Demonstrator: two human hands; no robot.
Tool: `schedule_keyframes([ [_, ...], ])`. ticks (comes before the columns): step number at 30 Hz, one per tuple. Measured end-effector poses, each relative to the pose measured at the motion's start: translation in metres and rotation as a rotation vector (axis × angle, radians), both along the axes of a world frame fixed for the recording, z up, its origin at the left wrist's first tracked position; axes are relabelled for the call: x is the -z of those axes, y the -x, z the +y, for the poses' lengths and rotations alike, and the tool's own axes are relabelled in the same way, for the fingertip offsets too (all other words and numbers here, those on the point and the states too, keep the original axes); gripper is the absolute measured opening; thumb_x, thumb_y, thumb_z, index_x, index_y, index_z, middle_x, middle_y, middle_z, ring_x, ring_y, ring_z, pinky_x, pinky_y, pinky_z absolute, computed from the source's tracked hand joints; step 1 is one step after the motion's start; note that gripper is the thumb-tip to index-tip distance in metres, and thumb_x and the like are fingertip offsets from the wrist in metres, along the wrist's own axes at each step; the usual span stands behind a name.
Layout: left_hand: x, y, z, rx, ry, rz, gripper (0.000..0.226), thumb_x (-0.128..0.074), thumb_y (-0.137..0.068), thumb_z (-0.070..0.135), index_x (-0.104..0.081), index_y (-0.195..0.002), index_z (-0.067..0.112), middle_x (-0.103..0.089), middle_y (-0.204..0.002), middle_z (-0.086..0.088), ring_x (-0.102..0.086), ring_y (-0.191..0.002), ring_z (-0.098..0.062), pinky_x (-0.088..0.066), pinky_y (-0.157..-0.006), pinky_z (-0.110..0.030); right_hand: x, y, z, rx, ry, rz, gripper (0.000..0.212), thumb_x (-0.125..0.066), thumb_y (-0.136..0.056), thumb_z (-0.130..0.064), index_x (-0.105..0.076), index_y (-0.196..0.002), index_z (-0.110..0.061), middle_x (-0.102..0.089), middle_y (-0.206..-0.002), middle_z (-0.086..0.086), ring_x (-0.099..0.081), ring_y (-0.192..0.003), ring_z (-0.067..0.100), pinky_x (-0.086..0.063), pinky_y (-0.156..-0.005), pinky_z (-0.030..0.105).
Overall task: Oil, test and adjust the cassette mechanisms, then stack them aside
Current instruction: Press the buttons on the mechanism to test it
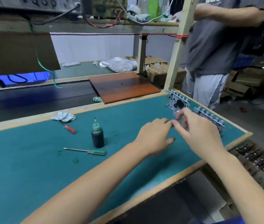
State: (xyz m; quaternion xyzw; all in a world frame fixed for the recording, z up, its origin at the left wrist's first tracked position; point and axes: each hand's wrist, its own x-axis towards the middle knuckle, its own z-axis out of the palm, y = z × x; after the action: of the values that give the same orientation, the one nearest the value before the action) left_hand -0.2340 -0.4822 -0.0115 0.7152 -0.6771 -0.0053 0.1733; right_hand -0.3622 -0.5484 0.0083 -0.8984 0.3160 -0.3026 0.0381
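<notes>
Two silver cassette mechanisms stand on edge near the far right corner of the green bench (31,159): one (177,101) at the corner post, the other (208,116) partly hidden behind my right hand (197,131). My right thumb and forefinger pinch a small shiny part (175,113) just in front of the first mechanism; blur hides its shape. My left hand (155,136) is beside it with fingers curled under and knuckles up, its fingertips meeting my right hand's lower fingers. What the left fingers hold, if anything, is hidden.
A dark oil bottle (97,136) with a needle tip stands mid-bench. A green-handled screwdriver (87,151) lies in front of it, a red-handled one (69,128) and a white rag (64,116) behind. An orange board (123,86) lies beyond. A person (216,46) stands right. A box of mechanisms (260,160) sits below right.
</notes>
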Motion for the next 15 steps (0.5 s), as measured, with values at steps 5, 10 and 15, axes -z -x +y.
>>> schedule_keyframes([
  [5, 0.023, -0.073, 0.147, -0.302, 0.103, 0.305, 0.015, -0.061, -0.089, 0.036, -0.066, -0.102, 0.030, -0.066, -0.097, 0.015, -0.057, -0.091, -0.003, -0.042, -0.076, -0.019, 0.021, -0.075, 0.091, -0.398, -0.221, 0.040, 0.018, -0.051, -0.089, -0.040, -0.041, -0.078, -0.031, -0.045, -0.054, -0.012, -0.043, -0.052, 0.005, -0.033, -0.054, 0.031],
  [10, 0.023, -0.126, 0.293, -0.659, 0.171, 0.314, 0.005, -0.069, -0.084, 0.029, -0.068, -0.084, 0.034, -0.064, -0.078, 0.027, -0.056, -0.083, 0.005, -0.035, -0.068, -0.007, 0.040, -0.168, 0.191, -0.820, -0.241, 0.240, 0.017, -0.047, -0.093, -0.040, -0.035, -0.084, -0.031, -0.050, -0.067, -0.015, -0.041, -0.063, 0.007, -0.037, -0.064, 0.031],
  [15, 0.014, -0.152, 0.417, -0.949, 0.148, 0.020, 0.014, -0.076, -0.081, 0.021, -0.071, -0.094, 0.019, -0.067, -0.094, 0.007, -0.061, -0.091, -0.018, -0.042, -0.080, -0.027, 0.043, -0.244, 0.293, -1.068, -0.320, 0.317, 0.012, -0.048, -0.094, -0.036, -0.048, -0.094, -0.024, -0.064, -0.090, -0.006, -0.056, -0.082, 0.020, -0.040, -0.069, 0.033],
])
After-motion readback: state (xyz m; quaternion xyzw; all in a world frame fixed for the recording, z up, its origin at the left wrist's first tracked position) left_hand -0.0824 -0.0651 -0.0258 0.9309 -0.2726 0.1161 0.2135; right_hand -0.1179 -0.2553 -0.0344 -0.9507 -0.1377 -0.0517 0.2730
